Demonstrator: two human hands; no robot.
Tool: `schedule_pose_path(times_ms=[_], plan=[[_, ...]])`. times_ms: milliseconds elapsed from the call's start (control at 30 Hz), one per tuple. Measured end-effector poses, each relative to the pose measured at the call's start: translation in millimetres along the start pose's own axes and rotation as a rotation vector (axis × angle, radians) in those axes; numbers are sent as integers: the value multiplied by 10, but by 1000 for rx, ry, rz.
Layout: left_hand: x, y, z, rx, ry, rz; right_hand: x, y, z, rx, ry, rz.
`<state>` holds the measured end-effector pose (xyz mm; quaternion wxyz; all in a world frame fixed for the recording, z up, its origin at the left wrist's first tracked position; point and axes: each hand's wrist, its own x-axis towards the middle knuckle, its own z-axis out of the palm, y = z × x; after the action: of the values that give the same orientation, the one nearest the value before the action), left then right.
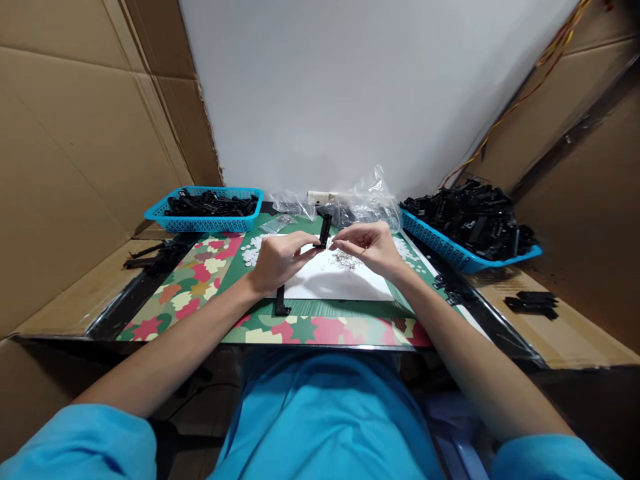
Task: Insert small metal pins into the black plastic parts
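My left hand (286, 259) grips a small black plastic part (325, 230) by its lower end, so that it stands nearly upright above the white sheet (310, 285). Close to that part's right side, my right hand (369, 245) has its thumb and forefinger pinched together; whatever is between them is too small to make out. Under the right hand lies a scatter of tiny metal pieces (345, 261) on the sheet. Below my left wrist, another black plastic part (281, 303) rests at the sheet's front edge.
Blue baskets of black parts stand at the left (200, 223) and right (450, 252). White discs (251, 251) lie beside the sheet. Clear plastic bags (370, 203) sit against the back wall. More black parts lie on cardboard at the left (155, 257) and right (531, 303).
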<state>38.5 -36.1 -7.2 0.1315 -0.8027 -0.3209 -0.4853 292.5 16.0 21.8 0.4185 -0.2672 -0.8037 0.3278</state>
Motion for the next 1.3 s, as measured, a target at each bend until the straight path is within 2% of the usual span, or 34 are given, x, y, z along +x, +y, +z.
schedule_pose_path(times_ms=[200,433,533,700,767,933,1000,1167,1300], plan=[[-10,3,14,-18,-10,0,-7,8,55,18,49,-52],[-7,1,38,-53,-73,-79,-24,-77,80,25,68,-113],[-2,-5,47,-140,-96,-141,-26,-118,75,-14,112,-158],[22,-28,87,-312,-103,-235,-21,-116,73,-61,112,-151],[42,-28,109,-416,-146,-290,-16,-107,69,-36,105,-152],[113,20,100,-732,-390,-351,-2,-108,43,43,47,-107],[140,47,63,-857,-444,-399,2,-115,32,75,21,-95],[155,67,12,-1104,-520,-529,4,-146,7,107,3,-112],[131,53,51,-1101,-528,-527,1,-160,0,108,-20,-95]])
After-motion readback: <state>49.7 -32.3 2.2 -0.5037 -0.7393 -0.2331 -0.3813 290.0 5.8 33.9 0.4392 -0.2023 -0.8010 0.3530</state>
